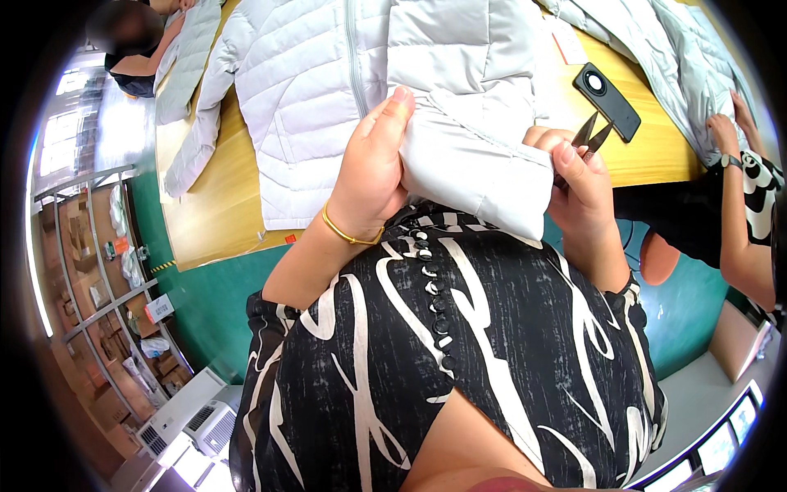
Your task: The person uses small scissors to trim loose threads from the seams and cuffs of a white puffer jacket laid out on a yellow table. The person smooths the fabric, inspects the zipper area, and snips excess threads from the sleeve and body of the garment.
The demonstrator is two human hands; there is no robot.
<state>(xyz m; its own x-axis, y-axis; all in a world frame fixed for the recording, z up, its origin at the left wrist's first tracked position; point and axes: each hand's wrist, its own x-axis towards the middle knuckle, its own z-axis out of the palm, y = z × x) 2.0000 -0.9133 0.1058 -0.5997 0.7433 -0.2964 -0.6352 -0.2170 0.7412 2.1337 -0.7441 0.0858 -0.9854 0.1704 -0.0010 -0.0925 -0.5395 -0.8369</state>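
A pale grey quilted jacket (307, 98) with a front zipper lies spread on the table before me. Its near edge on the right side is lifted toward my body. My left hand (375, 160) grips that raised part, thumb on top, with a gold bangle at the wrist. On the other side of the lifted fabric, my right hand (578, 176) has small dark thread snips (592, 139) in its fist, blades pointing up and away and spread apart. The fingers of that hand also touch the jacket's edge. The underside of the raised fabric is hidden.
A dark phone (607, 100) lies on the wooden table (656, 156) to the right, near a white tag (567, 41). Another grey jacket (684, 57) is at far right, under a co-worker's hands (725, 131). A second person (135, 49) stands at far left. Shelving (98, 287) stands left.
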